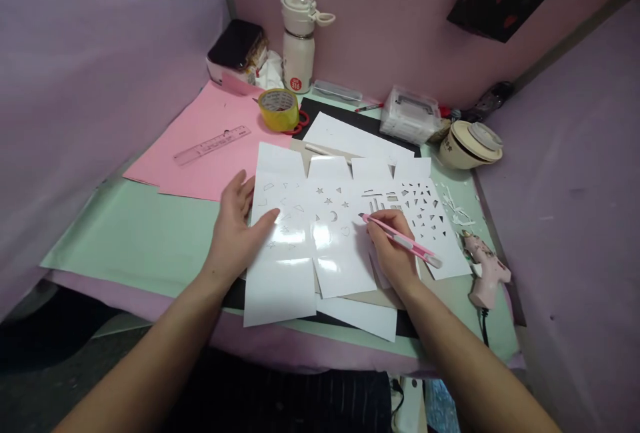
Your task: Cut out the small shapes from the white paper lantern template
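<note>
My right hand grips a pink craft knife, its tip over the middle cards. My left hand is spread at the left edge of a white card, thumb lying over it. That card bears faint outlined shapes. Beside it a second white card has stars, a moon and a heart outline. A third card, partly hidden by my right hand, shows narrow bar-shaped cutouts. On the rightmost card are many small triangular cutouts.
Pink sheets with a clear ruler lie left. Behind are yellow tape, red-handled scissors, a white bottle and a clear box. A lidded cup and pink glue gun stand at the right.
</note>
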A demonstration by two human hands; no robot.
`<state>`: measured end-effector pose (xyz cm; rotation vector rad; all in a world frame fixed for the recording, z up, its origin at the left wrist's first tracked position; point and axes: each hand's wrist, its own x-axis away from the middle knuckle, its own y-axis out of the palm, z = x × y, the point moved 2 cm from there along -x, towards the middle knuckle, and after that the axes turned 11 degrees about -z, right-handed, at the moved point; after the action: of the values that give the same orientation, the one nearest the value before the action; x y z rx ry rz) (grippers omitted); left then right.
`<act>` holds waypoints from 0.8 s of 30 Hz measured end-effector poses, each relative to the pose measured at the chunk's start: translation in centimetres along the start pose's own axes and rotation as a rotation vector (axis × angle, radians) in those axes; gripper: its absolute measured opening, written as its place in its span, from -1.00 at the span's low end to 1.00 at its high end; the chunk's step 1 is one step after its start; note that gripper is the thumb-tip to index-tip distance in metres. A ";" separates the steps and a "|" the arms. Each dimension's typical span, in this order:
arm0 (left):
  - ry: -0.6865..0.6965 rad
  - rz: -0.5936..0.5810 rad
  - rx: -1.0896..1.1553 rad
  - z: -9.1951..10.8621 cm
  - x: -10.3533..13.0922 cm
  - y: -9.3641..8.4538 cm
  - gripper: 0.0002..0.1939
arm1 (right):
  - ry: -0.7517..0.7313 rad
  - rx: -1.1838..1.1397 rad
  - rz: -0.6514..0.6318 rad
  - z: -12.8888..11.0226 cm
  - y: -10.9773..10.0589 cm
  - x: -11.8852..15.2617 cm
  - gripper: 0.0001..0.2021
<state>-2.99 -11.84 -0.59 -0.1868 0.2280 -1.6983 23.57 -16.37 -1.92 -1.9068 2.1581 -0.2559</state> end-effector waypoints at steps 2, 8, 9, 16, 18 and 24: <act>-0.060 0.042 0.265 0.8 0.3 0.2 -0.19 | -0.014 -0.014 -0.006 -0.1 -0.1 0.0 -0.93; -0.648 -0.526 0.774 0.4 1.9 0.3 -0.50 | -0.006 -0.076 -0.074 0.1 -0.5 0.3 -0.92; -0.685 -0.561 0.789 0.2 2.2 0.3 -0.55 | -0.001 -0.077 -0.097 0.2 -0.5 0.3 -0.92; -0.769 -0.526 0.854 -0.9 2.3 0.0 -0.79 | 0.032 0.044 -0.182 0.6 -0.5 0.6 -0.92; -0.779 -0.536 0.866 -1.1 2.3 -0.2 -0.84 | 0.010 0.082 -0.191 0.5 -0.4 0.7 -0.92; -0.816 -0.557 0.894 -1.6 2.6 -0.5 -0.91 | -0.034 0.172 -0.236 0.1 0.1 0.6 -0.89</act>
<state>-4.22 -14.32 -2.02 -0.2634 -1.2678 -1.9481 23.47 -16.97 -2.09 -2.0466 1.8242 -0.4344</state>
